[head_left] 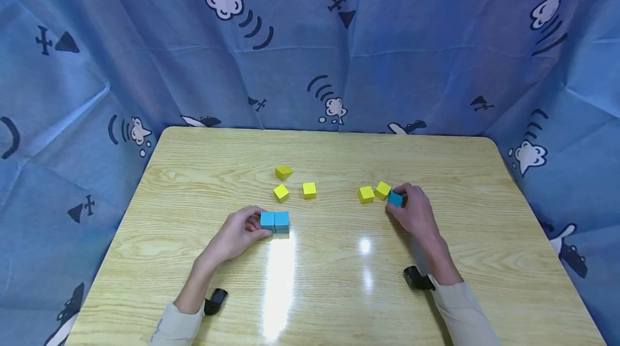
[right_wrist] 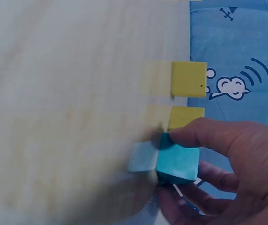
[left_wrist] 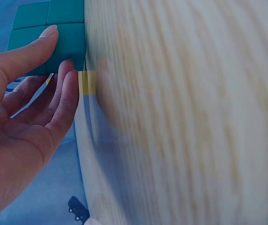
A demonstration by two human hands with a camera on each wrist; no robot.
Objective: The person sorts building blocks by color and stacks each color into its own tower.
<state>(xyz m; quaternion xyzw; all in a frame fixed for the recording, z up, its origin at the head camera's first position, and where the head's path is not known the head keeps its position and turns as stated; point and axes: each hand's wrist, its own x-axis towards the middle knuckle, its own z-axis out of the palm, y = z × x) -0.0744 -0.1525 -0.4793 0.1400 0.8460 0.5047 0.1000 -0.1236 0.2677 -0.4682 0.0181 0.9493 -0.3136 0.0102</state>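
My left hand [head_left: 240, 232] is at the left side of a small block of blue cubes [head_left: 274, 221], thumb at the front and index finger at the back. The left wrist view shows these teal-looking cubes [left_wrist: 66, 44] two wide and two high, with the thumb tip on the near face. On the right, my right hand [head_left: 415, 214] pinches a single blue cube [right_wrist: 177, 161] between thumb and fingers. That cube is turned at an angle, right beside a yellow cube [head_left: 382, 190]. Another yellow cube [head_left: 366, 194] sits just left of that one.
Behind the blue cubes lie two yellow cubes [head_left: 281, 193] and a yellow wedge-like block [head_left: 283, 172]. The wooden table [head_left: 334, 303] reflects bright light near its middle. A blue patterned cloth [head_left: 300, 55] hangs behind the table and at its sides.
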